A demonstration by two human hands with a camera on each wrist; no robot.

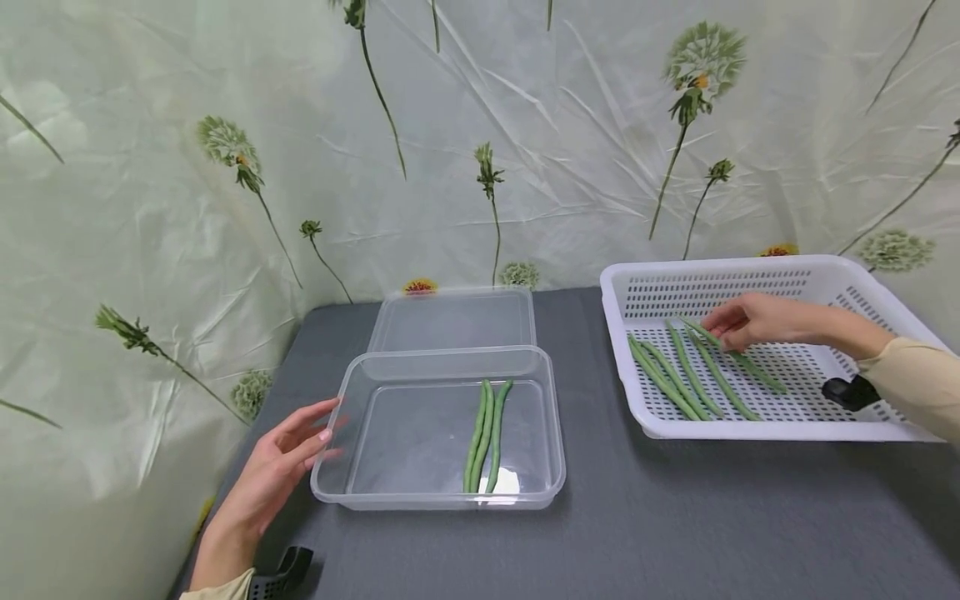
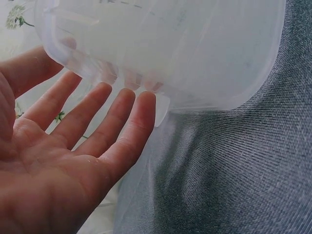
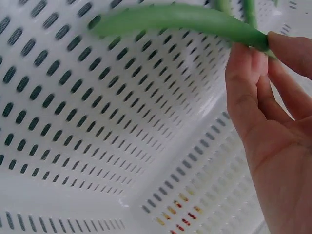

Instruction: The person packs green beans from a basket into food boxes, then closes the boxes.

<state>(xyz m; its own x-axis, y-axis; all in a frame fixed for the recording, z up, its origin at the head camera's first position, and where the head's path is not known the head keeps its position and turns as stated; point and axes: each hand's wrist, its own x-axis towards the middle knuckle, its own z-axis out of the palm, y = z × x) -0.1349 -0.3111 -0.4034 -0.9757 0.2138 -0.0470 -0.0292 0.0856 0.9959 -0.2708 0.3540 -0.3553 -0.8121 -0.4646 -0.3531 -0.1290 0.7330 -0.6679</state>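
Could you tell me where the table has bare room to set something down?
Bare grey table lies in front of the clear container and white basket, plus the strip between them. The basket's left half is crowded with beans.

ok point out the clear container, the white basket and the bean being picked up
clear container (image 1: 330, 492) head view, front left rim
white basket (image 1: 622, 283) head view, back left rim
green bean (image 3: 165, 17) right wrist view, mid pod

head view overhead, wrist views close-up
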